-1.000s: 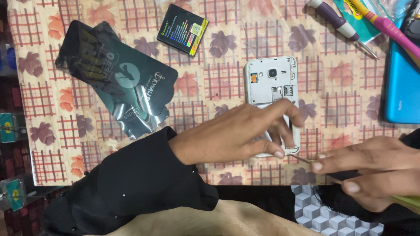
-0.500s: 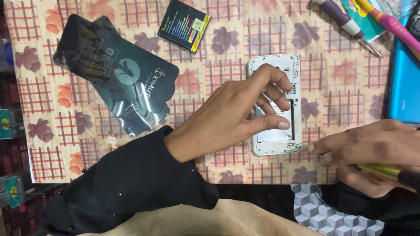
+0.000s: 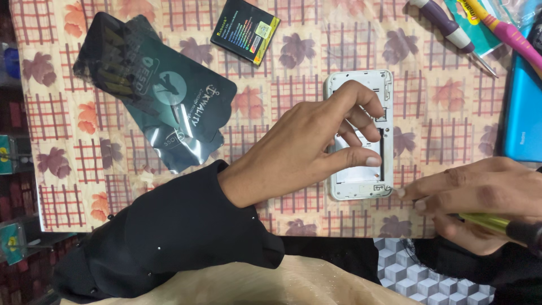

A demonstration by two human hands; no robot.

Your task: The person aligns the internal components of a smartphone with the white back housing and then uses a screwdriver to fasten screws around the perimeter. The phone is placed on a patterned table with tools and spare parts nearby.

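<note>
Desk (image 3: 451,113): we see it spread with a cream cloth printed in red checks and leaves, and everything lies on it
Foil pouch (image 3: 164,107): a dark, glossy bag, flat at our upper left, well apart from both hands
Blue slab (image 3: 522,107): it runs off the right edge, and we cannot tell what it is
White phone (image 3: 361,181): it lies back-up in the middle of the desk, back cover off and battery bay open, inner frame showing
Left hand (image 3: 307,149): we reach in from a black sleeve, thumb and fingers narrowed to a pinch on the phone body, steadying it
Right hand (image 3: 480,197): we keep it closed around a yellow-green tool handle (image 3: 483,221), with two fingertips stretched to the phone's lower right corner; the tip itself is hidden, so we cannot tell whether it touches the frame
Battery (image 3: 245,31): a black pack with a coloured label, out of the phone, at the top of the desk
Screwdrivers: a purple-handled one (image 3: 443,25) and a pink and yellow one (image 3: 502,28) lie unused at the top right
Progress: we judge the opening well begun, cover and battery already out; the inner frame is still in place, so its removal remains
</note>
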